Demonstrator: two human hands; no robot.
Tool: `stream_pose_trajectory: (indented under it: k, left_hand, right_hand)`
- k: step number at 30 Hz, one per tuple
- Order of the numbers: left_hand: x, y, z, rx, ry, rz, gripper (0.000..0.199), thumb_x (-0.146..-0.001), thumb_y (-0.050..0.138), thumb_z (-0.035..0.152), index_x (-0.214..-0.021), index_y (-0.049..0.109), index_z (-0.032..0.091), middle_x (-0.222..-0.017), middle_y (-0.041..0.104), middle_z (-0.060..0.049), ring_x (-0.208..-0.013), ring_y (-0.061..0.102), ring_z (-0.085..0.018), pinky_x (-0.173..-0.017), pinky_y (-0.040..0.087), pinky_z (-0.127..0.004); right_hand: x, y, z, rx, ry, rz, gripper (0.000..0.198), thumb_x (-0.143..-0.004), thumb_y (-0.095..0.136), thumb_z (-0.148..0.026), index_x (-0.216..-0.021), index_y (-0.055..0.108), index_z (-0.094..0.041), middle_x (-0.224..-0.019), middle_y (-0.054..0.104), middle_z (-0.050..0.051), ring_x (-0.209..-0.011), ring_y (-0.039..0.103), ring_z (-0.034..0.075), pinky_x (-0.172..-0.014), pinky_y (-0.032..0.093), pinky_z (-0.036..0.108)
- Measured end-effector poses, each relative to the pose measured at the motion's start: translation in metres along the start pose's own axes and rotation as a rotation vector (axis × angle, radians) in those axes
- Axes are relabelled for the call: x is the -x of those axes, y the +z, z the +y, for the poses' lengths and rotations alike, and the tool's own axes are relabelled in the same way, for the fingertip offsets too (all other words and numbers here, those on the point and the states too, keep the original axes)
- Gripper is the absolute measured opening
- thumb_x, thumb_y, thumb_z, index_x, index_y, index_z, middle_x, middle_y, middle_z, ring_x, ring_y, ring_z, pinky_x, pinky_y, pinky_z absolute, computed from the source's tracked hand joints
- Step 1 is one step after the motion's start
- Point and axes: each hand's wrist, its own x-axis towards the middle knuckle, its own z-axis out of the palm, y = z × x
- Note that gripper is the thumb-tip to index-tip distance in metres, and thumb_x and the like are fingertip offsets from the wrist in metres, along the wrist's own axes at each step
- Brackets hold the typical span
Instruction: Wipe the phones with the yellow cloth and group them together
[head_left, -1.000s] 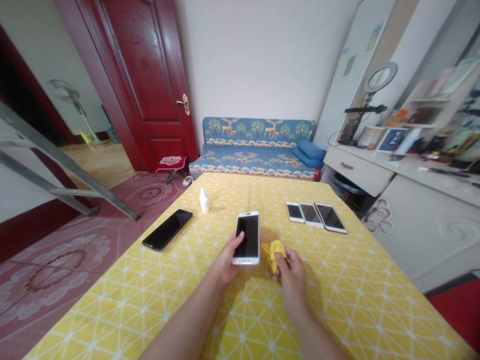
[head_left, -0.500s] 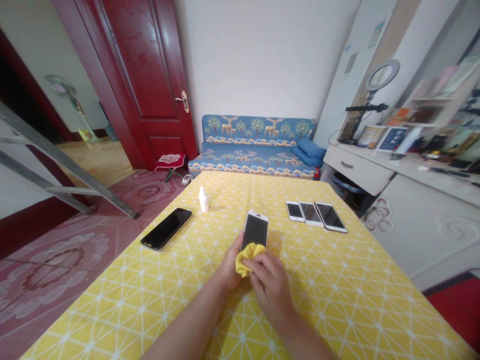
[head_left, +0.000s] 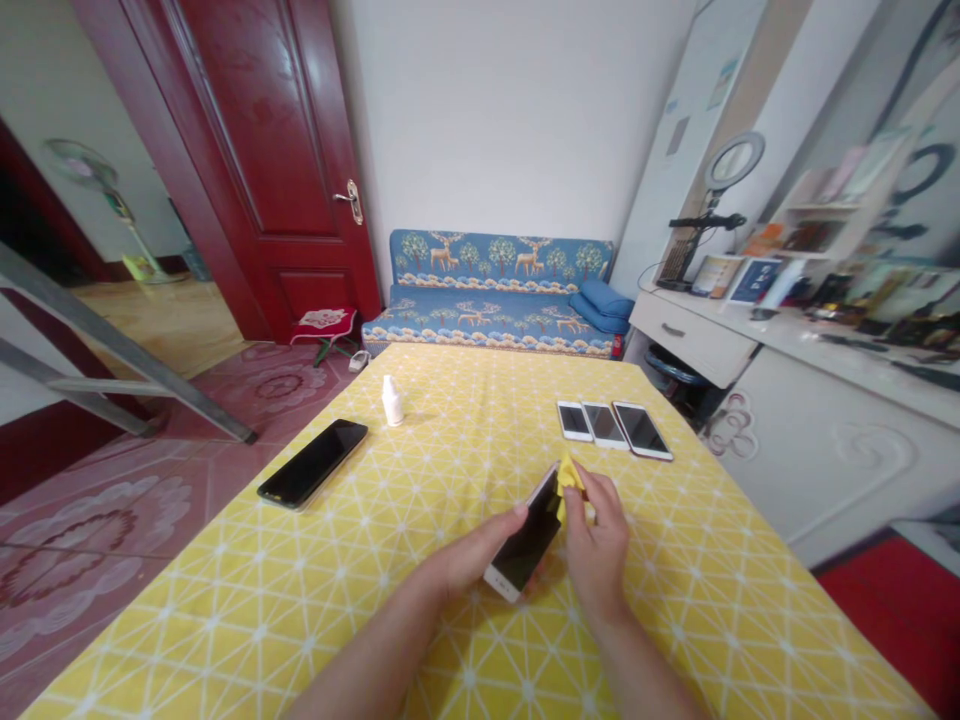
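Head view: white-framed phone (head_left: 525,540), screen dark, held tilted above the yellow tabletop (head_left: 420,640) near its middle, long axis running from lower left near the person to upper right and away. Left hand (head_left: 469,560) grips the phone along its left edge with fingers curled around it; right hand (head_left: 596,545) pinches a yellow cloth (head_left: 568,478) against the phone's far upper end. Black phone (head_left: 313,462) and white bottle (head_left: 391,401) lie well apart to the left, three phones (head_left: 611,425) side by side to the right.
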Motion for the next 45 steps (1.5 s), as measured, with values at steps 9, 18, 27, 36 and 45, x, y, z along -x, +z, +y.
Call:
stream_pose_trajectory:
  k: [9, 18, 27, 36, 45]
  left_hand:
    - [-0.001, 0.009, -0.002, 0.239, 0.083, 0.163, 0.061, -0.079, 0.044, 0.071, -0.077, 0.064, 0.014, -0.065, 0.063, -0.007, -0.058, 0.059, -0.016, -0.057, 0.042, -0.025]
    - [-0.002, 0.0, 0.009, 0.648, 0.146, 0.245, 0.07, -0.079, 0.038, 0.074, -0.072, 0.063, 0.009, -0.065, 0.064, -0.01, -0.059, 0.061, -0.017, -0.061, 0.049, -0.027]
    - [-0.006, -0.015, 0.015, 0.548, 0.332, 0.455, 0.048, -0.092, 0.039, 0.046, -0.104, 0.063, 0.006, -0.092, 0.071, -0.017, -0.078, 0.068, -0.025, -0.071, 0.053, -0.035]
    - [-0.008, -0.023, 0.01, 0.388, 0.485, 0.494, 0.021, -0.083, 0.06, 0.03, -0.095, 0.067, 0.014, -0.086, 0.072, -0.006, -0.078, 0.066, -0.02, -0.073, 0.05, -0.029]
    - [0.0, -0.008, 0.018, -0.021, 0.581, 0.341, 0.035, -0.073, 0.072, 0.031, -0.105, 0.072, 0.017, -0.112, 0.069, -0.008, -0.113, 0.056, -0.029, -0.099, 0.038, -0.033]
  right_hand:
    - [0.022, 0.012, -0.028, -0.094, -0.143, -0.283, 0.02, -0.089, 0.049, -0.015, -0.103, 0.063, -0.021, -0.096, 0.06, 0.006, -0.089, 0.058, 0.018, -0.077, 0.047, 0.03]
    - [0.044, 0.021, -0.037, 0.002, -0.291, -0.529, 0.019, -0.082, 0.047, -0.006, -0.088, 0.057, -0.022, -0.083, 0.061, 0.003, -0.082, 0.058, 0.019, -0.074, 0.045, 0.032]
    - [0.032, 0.019, -0.014, 0.001, 0.097, -0.405, 0.012, -0.075, 0.051, -0.01, -0.075, 0.058, -0.02, -0.073, 0.061, 0.0, -0.064, 0.055, 0.014, -0.059, 0.042, 0.025]
    - [0.033, 0.014, -0.029, -0.237, 0.139, -0.396, 0.007, -0.085, 0.052, -0.024, -0.083, 0.058, -0.02, -0.076, 0.06, 0.0, -0.07, 0.056, 0.016, -0.064, 0.045, 0.027]
    - [0.027, 0.007, -0.015, -0.166, 0.143, -0.084, 0.018, -0.087, 0.052, -0.027, -0.103, 0.057, -0.02, -0.101, 0.061, 0.007, -0.084, 0.06, 0.018, -0.072, 0.049, 0.03]
